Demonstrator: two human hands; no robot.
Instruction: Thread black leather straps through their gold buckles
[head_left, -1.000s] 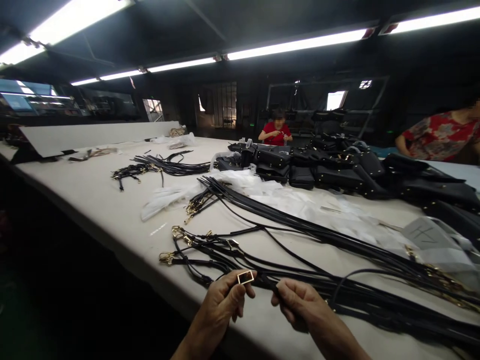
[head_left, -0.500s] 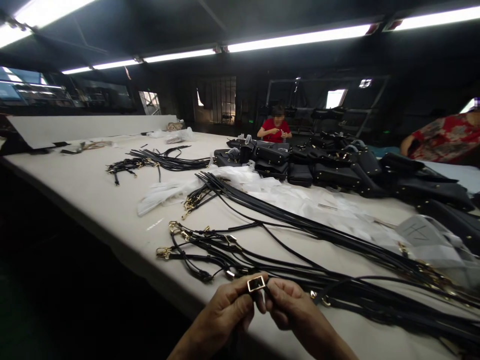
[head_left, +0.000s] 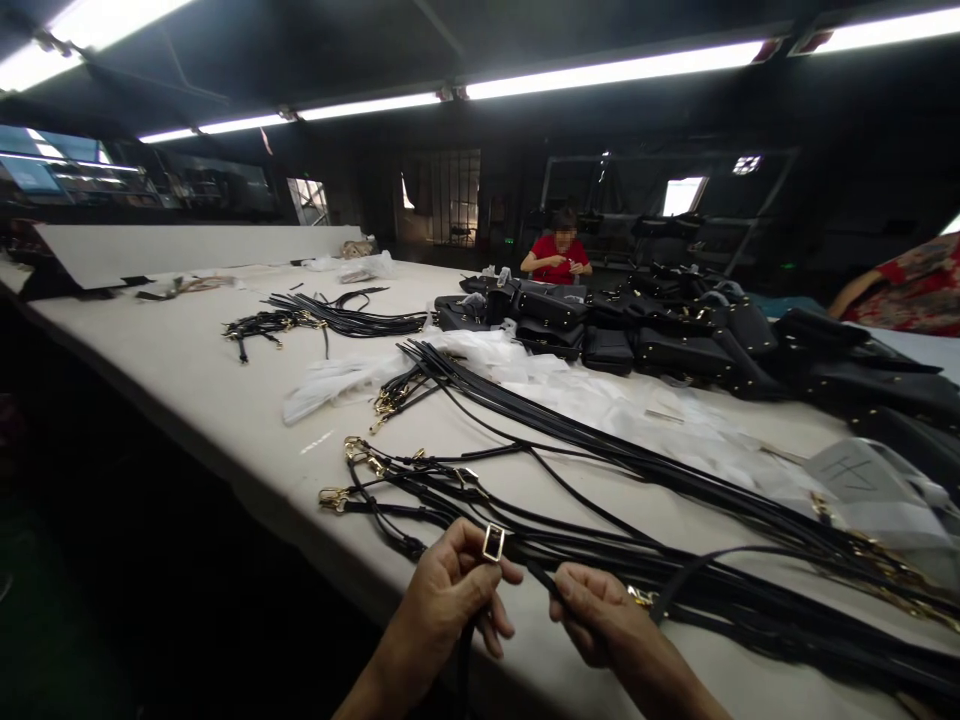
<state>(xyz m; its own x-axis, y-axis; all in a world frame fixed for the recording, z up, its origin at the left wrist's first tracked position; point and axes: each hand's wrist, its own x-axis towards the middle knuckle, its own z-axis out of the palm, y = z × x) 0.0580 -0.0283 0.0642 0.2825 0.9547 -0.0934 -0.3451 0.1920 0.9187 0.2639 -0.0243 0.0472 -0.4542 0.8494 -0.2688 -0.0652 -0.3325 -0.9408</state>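
Between the thumb and fingers of my left hand (head_left: 450, 590) is a gold rectangular buckle (head_left: 493, 543), held up on edge. A black strap (head_left: 463, 665) hangs below that hand. My right hand (head_left: 600, 610) pinches another black strap end (head_left: 546, 578), its tip pointing at the buckle with a small gap between them. Behind both hands lies a bundle of black straps (head_left: 600, 545) with gold clasps (head_left: 334, 498) at its left end. Whether the two strap parts belong to one strap is hidden by my hands.
A second strap bundle (head_left: 540, 405) and a farther one (head_left: 375, 320) lie on the white table (head_left: 225, 400). White wrapping sheets (head_left: 570, 385) and piled black bags (head_left: 675, 355) are beyond. One person in red (head_left: 555, 258) sits across; another person's patterned sleeve (head_left: 926, 285) shows at right.
My hands have moved apart, and the strap end in my right hand is now separate from the buckle. The buckle has turned upright and shifted slightly left and up.
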